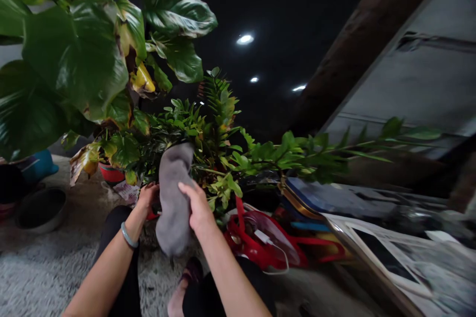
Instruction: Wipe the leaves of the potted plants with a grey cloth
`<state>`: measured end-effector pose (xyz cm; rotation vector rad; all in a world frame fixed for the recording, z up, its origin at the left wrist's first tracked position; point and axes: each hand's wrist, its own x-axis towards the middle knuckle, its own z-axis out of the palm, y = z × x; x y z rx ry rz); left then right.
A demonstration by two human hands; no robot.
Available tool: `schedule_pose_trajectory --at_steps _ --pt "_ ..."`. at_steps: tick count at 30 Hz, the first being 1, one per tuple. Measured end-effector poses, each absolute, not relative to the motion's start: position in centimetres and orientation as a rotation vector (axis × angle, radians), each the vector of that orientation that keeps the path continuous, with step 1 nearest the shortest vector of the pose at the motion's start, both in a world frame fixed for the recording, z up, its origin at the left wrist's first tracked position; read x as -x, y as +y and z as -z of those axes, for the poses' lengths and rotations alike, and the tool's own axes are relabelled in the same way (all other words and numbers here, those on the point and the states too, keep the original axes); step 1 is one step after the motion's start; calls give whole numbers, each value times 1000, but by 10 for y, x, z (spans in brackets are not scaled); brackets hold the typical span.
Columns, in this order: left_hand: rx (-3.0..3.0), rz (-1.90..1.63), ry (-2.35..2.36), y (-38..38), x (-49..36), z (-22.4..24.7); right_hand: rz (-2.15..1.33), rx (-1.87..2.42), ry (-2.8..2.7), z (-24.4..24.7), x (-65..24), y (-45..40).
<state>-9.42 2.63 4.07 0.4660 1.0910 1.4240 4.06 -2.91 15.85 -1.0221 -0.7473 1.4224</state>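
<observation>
A soft, plain grey sock point(173, 203) hangs lengthwise in front of me, a little blurred, with a darker end at the top. My right hand point(197, 203) grips it from the right side, thumb lying across its front and the other fingers out of sight behind. At the sock's left edge is my left hand point(148, 197), fingers curled and partly covered by the sock; what they hold is hidden. A pale bangle point(129, 236) circles my left wrist. Just beyond the sock, leafy potted plants point(186, 121) stand close to both hands.
A large-leaved plant point(74, 54) rises at the left. Below it are a red pot point(111, 172) and a dark basin point(41, 210). To the right, a red bag point(249, 242) with a white charger and cable point(264, 237) sits beside a cluttered surface holding a white-framed tablet-like device point(388, 255).
</observation>
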Motion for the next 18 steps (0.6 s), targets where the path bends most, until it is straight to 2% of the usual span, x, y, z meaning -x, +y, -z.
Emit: schedule_pose_trajectory --at_steps 4,6,10,12,18 --pt "-438 -1451 1136 25 99 -42 -1562 1139 -764 -126 -52 -66" --pt "-432 -1431 1142 26 101 -42 -1527 1108 -747 -140 -65 -71" --pt "-259 -1446 1183 29 102 -38 -1231 926 -789 -187 -72 -42" --pt "-167 -1488 1202 31 104 -36 -1207 875 -818 -193 -61 -25" --pt "-130 -1710 1180 40 122 -34 -1395 1187 -921 -130 -39 -41"
